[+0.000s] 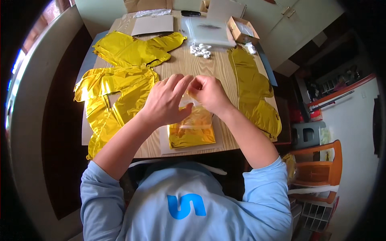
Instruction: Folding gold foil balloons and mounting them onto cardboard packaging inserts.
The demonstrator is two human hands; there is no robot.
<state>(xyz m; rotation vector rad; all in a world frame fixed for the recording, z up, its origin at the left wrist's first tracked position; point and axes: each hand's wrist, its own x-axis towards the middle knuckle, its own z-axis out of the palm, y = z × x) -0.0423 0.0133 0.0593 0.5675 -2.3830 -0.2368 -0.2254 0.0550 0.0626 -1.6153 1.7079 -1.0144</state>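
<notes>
In front of me, a clear plastic bag [195, 125] with folded gold foil [192, 138] inside lies on a grey-brown card [165, 141]. My left hand [168, 98] is over the bag's upper left part, its thumb stretched out above the plastic and apart from the bent fingers. My right hand [210, 93] pinches at the bag's far end; whatever sits between thumb and fingers is too small to make out. The fingertips of both hands nearly meet. Flat gold foil balloons [132, 49] lie on the left side, and another foil balloon [253, 86] on the right.
White crumpled bits [200, 50] lie beyond my hands on the wooden table [217, 60]. Farther back are a stack of clear bags [207, 32], an open cardboard box [243, 30], a flat card [152, 25] and a black object [190, 13]. A wooden chair [321, 170] stands at right.
</notes>
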